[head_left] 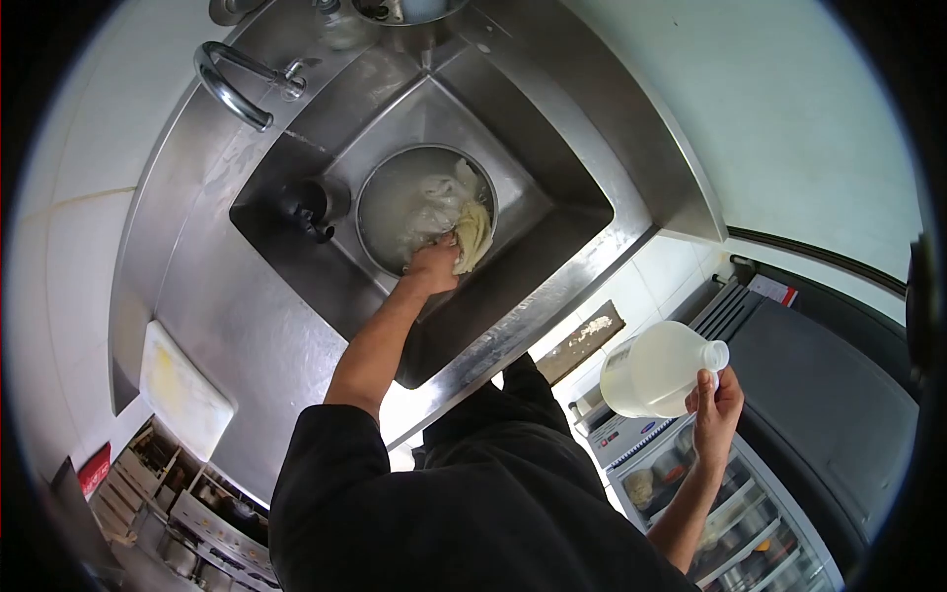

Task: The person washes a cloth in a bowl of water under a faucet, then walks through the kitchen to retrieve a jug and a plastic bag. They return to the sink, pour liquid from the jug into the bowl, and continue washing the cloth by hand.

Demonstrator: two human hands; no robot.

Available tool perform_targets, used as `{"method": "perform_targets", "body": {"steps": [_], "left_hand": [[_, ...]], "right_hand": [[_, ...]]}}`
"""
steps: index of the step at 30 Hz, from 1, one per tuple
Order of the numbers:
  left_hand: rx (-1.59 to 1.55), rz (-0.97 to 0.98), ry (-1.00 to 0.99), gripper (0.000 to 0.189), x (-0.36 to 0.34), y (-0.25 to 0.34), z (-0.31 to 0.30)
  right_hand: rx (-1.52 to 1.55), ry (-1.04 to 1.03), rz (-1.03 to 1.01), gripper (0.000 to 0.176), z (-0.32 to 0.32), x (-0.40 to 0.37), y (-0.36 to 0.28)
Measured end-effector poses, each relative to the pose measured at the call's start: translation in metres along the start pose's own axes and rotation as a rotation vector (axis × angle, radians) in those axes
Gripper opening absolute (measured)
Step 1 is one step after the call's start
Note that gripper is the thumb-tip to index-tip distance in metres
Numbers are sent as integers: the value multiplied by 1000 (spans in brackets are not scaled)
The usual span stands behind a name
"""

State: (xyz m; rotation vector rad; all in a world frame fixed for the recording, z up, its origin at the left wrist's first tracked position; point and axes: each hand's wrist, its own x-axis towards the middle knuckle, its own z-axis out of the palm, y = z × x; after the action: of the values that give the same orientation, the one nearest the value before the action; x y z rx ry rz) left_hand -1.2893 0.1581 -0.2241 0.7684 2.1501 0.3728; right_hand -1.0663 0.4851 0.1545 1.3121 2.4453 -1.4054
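Observation:
My left hand (434, 264) reaches into a round metal bowl (363, 229) of cloudy water, its fingers closed on a wet cloth. The pale part of the cloth (439, 202) lies in the water, and a yellowish cloth (474, 235) hangs by the bowl's near right side, beside my fingers. Out to the right, my right hand (714, 403) grips the neck and handle area of a large translucent jug (651, 370). The jug is tilted, its uncapped mouth towards the right, with pale liquid or tint inside.
The bowl stands in a steel sink (528, 163). A curved faucet (232, 94) is at upper left, and a dark cup-like object (321, 202) lies in the sink's left corner. A white cutting board (182, 385) leans at left. A glass-fronted fridge (735, 513) stands below right.

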Motion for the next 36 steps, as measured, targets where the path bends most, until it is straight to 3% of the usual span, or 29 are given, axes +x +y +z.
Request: {"method": "perform_targets", "body": {"steps": [11,20,23,26,36], "left_hand": [[-74,80,20,70,9,-12,-14],[-298,54,-50,64,2,4,-52],[-359,67,-34,64,1,2,-54],[-392,147,-38,64,4,-4,-51],[-379,125,-42,62,4,-3,-54]], "right_hand": [[37,4,-22,29,2,-5,-16],[37,-29,-42,29,8,-1,-20],[-10,-31,-97,39,7,-1,-18],[-14,-47,-91,38,4,-1,-16],[-4,-38,-76,35,4,-1,-12]]}}
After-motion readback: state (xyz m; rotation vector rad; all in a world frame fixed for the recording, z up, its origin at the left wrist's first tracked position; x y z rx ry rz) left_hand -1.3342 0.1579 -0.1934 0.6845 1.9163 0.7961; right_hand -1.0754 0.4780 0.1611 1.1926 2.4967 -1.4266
